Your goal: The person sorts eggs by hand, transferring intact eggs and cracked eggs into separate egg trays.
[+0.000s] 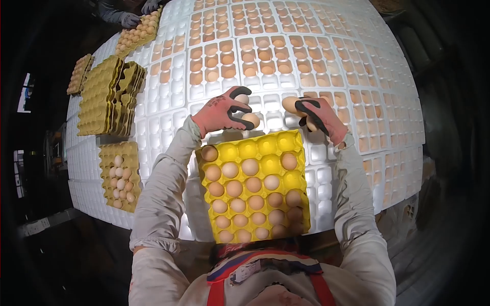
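Observation:
My left hand [220, 112], in a pink and black glove, is curled round two eggs [250, 120] above the white foam trays. On the right, my right hand [321, 118], gloved alike, grips eggs [291, 105] over the trays; its fingers partly hide them. A yellow egg tray [261, 145] lies tilted slightly just below both hands, close to my body. Eggs fill most of its lower rows, while several cups in its upper rows hold none. White foam trays [268, 82] with square cups spread beneath and beyond my hands, many with eggs in them.
A stack of empty pulp trays [99, 97] stands at the left. Below it is a pulp tray [133, 153] with several eggs. At the upper left, a co-worker's gloved hand [130, 20] is beside another full tray [139, 34].

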Motion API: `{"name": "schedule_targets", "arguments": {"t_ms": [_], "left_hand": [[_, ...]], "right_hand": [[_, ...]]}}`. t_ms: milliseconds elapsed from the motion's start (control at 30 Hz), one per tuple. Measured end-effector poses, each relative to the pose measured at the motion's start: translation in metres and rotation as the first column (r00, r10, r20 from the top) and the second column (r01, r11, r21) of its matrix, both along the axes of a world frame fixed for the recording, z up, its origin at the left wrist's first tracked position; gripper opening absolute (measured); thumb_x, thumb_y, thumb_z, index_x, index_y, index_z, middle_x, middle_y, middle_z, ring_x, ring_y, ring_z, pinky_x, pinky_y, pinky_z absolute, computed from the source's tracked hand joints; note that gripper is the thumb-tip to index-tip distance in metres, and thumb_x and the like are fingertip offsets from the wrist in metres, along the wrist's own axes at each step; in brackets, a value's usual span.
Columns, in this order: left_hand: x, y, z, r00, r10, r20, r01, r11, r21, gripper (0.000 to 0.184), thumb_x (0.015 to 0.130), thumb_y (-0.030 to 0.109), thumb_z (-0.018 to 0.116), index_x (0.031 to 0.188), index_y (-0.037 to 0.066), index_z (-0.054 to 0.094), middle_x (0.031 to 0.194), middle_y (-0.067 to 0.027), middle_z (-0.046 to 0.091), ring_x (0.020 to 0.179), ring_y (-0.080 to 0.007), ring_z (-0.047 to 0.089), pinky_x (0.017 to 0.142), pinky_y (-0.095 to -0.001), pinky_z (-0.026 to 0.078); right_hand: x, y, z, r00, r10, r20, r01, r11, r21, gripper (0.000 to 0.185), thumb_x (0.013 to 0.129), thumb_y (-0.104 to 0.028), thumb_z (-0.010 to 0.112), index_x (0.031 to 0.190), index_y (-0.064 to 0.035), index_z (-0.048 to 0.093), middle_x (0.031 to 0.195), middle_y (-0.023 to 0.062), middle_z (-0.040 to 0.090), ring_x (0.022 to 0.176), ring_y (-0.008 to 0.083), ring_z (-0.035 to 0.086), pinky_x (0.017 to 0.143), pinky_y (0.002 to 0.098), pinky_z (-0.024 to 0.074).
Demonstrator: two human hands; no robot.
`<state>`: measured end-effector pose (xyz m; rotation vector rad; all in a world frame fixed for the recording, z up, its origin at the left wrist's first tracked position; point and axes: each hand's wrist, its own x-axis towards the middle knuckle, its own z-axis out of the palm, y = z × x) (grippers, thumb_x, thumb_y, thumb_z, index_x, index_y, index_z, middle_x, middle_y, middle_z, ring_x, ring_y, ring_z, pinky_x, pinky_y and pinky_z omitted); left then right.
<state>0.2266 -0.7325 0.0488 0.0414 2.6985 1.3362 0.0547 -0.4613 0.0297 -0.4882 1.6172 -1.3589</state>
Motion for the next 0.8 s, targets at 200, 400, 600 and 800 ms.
{"name": "schedule_targets", "arguments": {"t_ms": [200,400,600,800], "left_hand": [[-0.041,0.003,-0.053,0.948,-0.275,0.163,0.312,0.904,-0.292,0.05,0.063,0.03,0.081,0.108,0.015,0.069,0.14,-0.0075,0.04,0.112,-0.0298,0.054,0.094,-0.0369,0.046],[-0.071,0.026,-0.053,0.989,0.131,-0.072,-0.128,0.991,0.047,0.032,0.079,0.026,0.066,0.109,0.013,0.066,0.116,-0.0144,0.056,0.097,-0.0311,0.059,0.084,-0.0345,0.048],[-0.088,0.069,-0.083,0.97,0.043,-0.241,-0.102,0.966,-0.236,0.063,0.088,0.031,0.058,0.143,0.012,0.034,0.137,-0.0144,0.044,0.127,-0.0325,0.038,0.108,-0.046,0.027],[0.061,0.001,0.032,0.678,0.729,-0.095,-0.585,0.613,0.531,0.035,0.096,0.008,0.045,0.128,-0.003,0.05,0.124,-0.0098,0.055,0.115,-0.0153,0.052,0.099,-0.0261,0.039]], "right_hand": [[0.016,-0.048,-0.002,0.536,0.596,-0.598,-0.08,0.741,0.667,0.053,0.076,-0.051,0.062,0.104,-0.0062,0.067,0.109,0.0161,0.063,0.103,0.0311,0.06,0.091,0.0412,0.0447],[0.007,-0.063,-0.034,0.561,-0.01,-0.828,0.201,0.972,0.124,0.037,0.087,-0.019,0.053,0.122,-0.0064,0.055,0.118,0.0141,0.059,0.106,0.0332,0.058,0.092,0.0418,0.0439],[0.007,-0.019,-0.039,0.577,-0.504,-0.643,0.464,0.85,-0.25,0.039,0.091,-0.007,0.047,0.129,0.0017,0.048,0.119,0.0158,0.058,0.109,0.0291,0.055,0.096,0.0357,0.0421],[0.107,0.085,-0.01,0.899,-0.286,-0.332,0.346,0.928,0.137,0.04,0.094,-0.015,0.052,0.13,0.0023,0.05,0.12,0.0165,0.061,0.11,0.024,0.057,0.098,0.0324,0.0411]]}}
